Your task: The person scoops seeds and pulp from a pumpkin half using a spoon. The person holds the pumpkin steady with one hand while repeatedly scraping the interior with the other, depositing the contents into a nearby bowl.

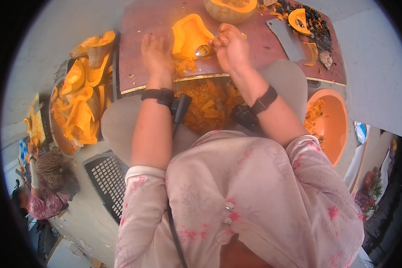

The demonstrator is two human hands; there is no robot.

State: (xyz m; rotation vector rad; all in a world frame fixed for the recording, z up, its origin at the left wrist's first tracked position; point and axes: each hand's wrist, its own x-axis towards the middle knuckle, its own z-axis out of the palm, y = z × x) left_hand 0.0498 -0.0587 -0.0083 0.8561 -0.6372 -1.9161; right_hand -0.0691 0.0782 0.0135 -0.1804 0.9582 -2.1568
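A cut pumpkin piece [189, 33] lies hollow side up on the reddish board [268, 43]. A round shiny metal tool [202, 50] rests at its lower right edge, with orange pulp [185, 66] just below. To the left of the piece, my left hand [157, 53] is over the board with its fingers apart and nothing in it. My right hand [230, 47] is at the piece's right side, fingers curled near the metal tool; whether it grips the tool cannot be seen. Beyond it sits a halved pumpkin [231, 12]. A cleaver [285, 38] lies at the right, beside a pumpkin wedge [298, 21].
A tub of pumpkin pieces [82, 100] stands at the left, near a black perforated crate [106, 179]. Orange pulp [204, 110] lies below the board's front edge. An orange basin [333, 124] with pulp is at the right. Another person [45, 201] works at the far left.
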